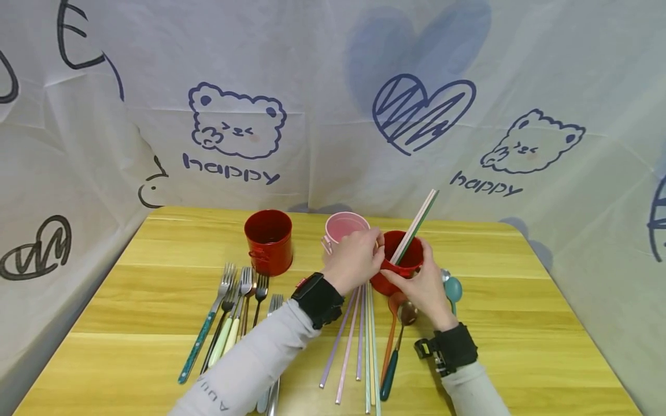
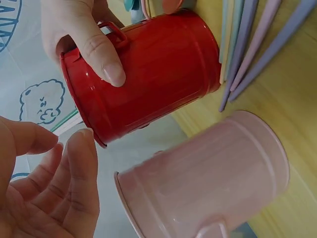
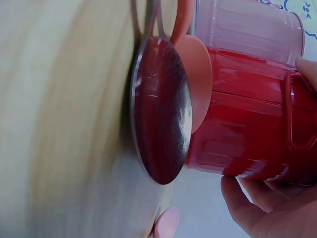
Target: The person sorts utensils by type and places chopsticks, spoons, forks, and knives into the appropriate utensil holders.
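Note:
My right hand (image 1: 428, 292) grips a red metal bucket (image 2: 153, 74) round its side, with the thumb near the front rim and handle. Chopsticks (image 1: 416, 225), pale and green, stand slanted inside that bucket. At the bucket's left rim is my left hand (image 1: 356, 257); its bent fingers (image 2: 81, 168) and thumb stay apart, with nothing seen between them. Beside it stands a pink bucket (image 2: 203, 173), partly hidden by the left hand in the head view. More chopsticks (image 1: 359, 346), purple, pink, yellow and green, lie on the table in front of the buckets.
Another red bucket (image 1: 270, 248) stands to the left, with several forks (image 1: 224, 289) lying before it. An orange spoon (image 3: 198, 79), a metal-bowled spoon (image 3: 161, 109) and a teal spoon (image 1: 454, 289) lie close to the right hand. A drawn-on white cloth (image 1: 322, 144) hangs behind the table.

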The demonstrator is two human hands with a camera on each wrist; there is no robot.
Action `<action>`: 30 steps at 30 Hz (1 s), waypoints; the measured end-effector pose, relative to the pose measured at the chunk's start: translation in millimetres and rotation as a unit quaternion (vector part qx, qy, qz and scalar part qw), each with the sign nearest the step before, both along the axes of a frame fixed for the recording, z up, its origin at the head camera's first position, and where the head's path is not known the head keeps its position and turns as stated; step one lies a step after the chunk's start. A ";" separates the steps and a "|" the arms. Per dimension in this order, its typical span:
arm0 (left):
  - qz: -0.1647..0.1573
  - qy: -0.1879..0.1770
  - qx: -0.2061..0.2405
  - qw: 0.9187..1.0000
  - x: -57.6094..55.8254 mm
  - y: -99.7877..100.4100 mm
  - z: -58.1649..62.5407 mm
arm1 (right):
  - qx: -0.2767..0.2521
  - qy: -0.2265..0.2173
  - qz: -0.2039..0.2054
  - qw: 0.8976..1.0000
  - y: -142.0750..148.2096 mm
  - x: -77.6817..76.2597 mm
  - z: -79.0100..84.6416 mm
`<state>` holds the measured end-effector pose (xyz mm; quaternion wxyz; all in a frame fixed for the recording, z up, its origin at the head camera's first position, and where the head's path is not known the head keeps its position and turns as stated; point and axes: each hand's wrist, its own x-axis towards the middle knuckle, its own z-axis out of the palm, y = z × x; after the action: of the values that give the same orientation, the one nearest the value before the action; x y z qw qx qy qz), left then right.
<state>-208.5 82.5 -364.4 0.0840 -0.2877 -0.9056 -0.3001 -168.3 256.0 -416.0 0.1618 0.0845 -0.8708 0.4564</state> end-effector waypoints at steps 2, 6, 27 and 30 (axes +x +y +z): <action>-0.003 -0.006 -0.001 1.000 1.2 -3.5 -1.0 | -0.001 0.002 0.002 1.000 -2.8 3.0 4.9; -0.003 -0.024 -0.003 1.000 3.3 -10.7 -3.2 | 0.000 0.005 0.000 1.000 -0.4 -0.2 -0.1; 0.010 -0.099 -0.045 0.994 24.5 -31.8 -34.8 | 0.004 -0.004 -0.012 1.000 1.5 -3.1 -4.6; 0.010 -0.145 -0.069 0.987 29.2 -33.8 -37.7 | 0.008 -0.008 -0.014 1.000 4.4 -4.8 -8.9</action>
<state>-179.3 48.7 -402.0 -0.0652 -0.2377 -0.9294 -0.2747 -173.0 260.4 -424.8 0.1609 0.0701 -0.8768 0.4477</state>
